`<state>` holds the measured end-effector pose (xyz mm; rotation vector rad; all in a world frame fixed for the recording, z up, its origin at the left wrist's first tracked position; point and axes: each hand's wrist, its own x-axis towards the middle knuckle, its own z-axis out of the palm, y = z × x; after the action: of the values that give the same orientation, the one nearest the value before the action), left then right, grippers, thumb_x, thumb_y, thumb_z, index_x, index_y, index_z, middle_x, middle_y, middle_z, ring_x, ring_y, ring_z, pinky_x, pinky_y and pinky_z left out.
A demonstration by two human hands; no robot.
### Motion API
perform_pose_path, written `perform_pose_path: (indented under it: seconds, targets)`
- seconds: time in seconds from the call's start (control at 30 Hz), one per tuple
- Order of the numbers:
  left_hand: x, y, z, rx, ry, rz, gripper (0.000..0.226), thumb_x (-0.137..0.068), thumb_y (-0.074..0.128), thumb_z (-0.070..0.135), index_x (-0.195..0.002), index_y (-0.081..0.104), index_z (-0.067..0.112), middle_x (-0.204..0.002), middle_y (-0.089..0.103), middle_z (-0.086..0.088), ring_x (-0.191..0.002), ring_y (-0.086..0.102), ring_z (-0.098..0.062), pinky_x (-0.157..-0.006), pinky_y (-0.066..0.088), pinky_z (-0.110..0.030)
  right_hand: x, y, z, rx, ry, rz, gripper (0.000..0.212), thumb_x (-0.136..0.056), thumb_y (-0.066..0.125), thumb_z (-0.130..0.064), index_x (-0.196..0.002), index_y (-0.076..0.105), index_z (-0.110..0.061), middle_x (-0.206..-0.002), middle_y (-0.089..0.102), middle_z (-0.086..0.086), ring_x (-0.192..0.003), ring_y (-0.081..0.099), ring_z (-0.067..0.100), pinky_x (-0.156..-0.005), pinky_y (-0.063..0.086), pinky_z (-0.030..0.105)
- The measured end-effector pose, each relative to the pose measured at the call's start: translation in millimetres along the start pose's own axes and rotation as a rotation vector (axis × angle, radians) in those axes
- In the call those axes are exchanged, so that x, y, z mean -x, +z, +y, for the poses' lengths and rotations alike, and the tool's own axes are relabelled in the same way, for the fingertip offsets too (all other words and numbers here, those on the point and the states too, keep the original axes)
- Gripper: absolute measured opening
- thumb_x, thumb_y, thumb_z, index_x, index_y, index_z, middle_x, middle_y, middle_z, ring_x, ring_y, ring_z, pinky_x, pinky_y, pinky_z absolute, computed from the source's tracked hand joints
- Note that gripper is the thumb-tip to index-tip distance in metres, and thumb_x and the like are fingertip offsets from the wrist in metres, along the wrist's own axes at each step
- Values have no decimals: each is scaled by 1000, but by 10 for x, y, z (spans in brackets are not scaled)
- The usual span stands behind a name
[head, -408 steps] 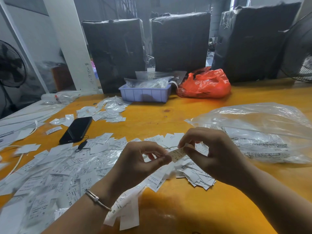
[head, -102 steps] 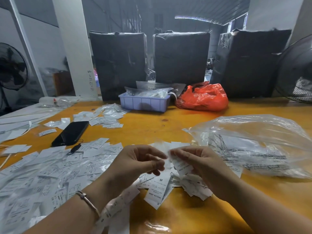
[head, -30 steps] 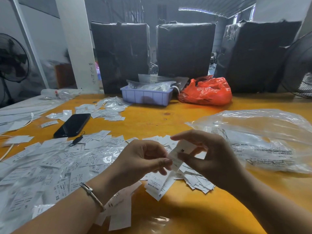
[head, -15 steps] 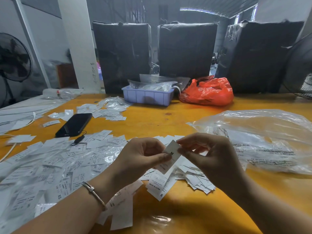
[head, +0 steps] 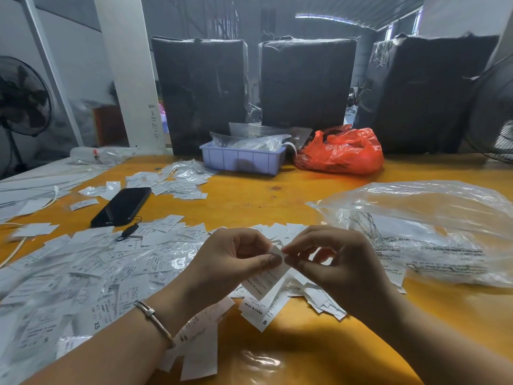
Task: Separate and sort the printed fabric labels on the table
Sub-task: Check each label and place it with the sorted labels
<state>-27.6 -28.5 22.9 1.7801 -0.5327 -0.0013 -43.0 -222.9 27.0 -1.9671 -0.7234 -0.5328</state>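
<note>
Both hands meet above the yellow table near its front middle. My left hand pinches the upper end of a white printed label strip between thumb and forefinger. My right hand pinches the same strip from the right, fingertips touching the left thumb. The strip hangs down toward a small pile of labels under my hands. A wide spread of loose labels covers the table's left front.
A clear plastic bag lies at the right. A black phone lies left of centre, with another label heap behind it. A lilac tray and a red bag sit at the back before black-wrapped boxes.
The hands have drawn closer together. The label that stood up between the fingers now hangs down from the pinch. The piles on the table have not moved.
</note>
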Motion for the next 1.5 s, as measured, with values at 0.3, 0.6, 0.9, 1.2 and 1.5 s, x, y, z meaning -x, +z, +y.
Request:
perform_pose_path:
  seconds: [0.3, 0.6, 0.9, 1.2, 1.5]
  targets:
    - [-40, -126, -18, -162, 3, 182, 6, -82, 74, 13, -86, 73, 17, -82, 75, 4, -78, 70, -6, -66, 53, -17, -26, -64, 80, -14, 141, -112, 14, -81, 73, -24, -94, 76, -22, -89, 66, -11, -77, 63, 7, -62, 53, 25]
    - [-88, -544, -195, -963, -338, 564, 25, -90, 47, 15, -96, 65, 32, -109, 64, 2, -106, 52, -24, -92, 45, -45, -110, -385, 429, 534, 352, 221, 7, -84, 65, -21, -84, 72, -19, -85, 69, -4, -76, 60, 12, -67, 52, 36]
    - [-128, -408, -252, -996, -202, 410, 37, -93, 54, 18, -127, 54, 32, -143, 43, 5, -138, 23, -15, -115, 16, -44, -134, -598, 617, 935, 666, 43, 39, -84, 44, -3, -119, 53, -18, -124, 51, 6, -118, 42, 29, -100, 34, 43]
    - [-24, -159, -110, -594, 81, 7, 13, -86, 72, 22, -90, 75, 34, -95, 69, 22, -98, 60, 3, -87, 46, -20, -128, -713, 814, 1189, 805, -107, 24, -94, 41, -14, -116, 51, -14, -117, 55, 7, -113, 49, 29, -94, 36, 41]
    - [-6, -164, -105, -583, 87, -4, 13, -86, 71, 20, -90, 76, 31, -95, 70, 22, -97, 61, 3, -86, 50, -24, -149, -765, 868, 1068, 721, 131, 17, -84, 55, -11, -84, 68, -22, -93, 65, -1, -88, 58, 21, -74, 29, 29]
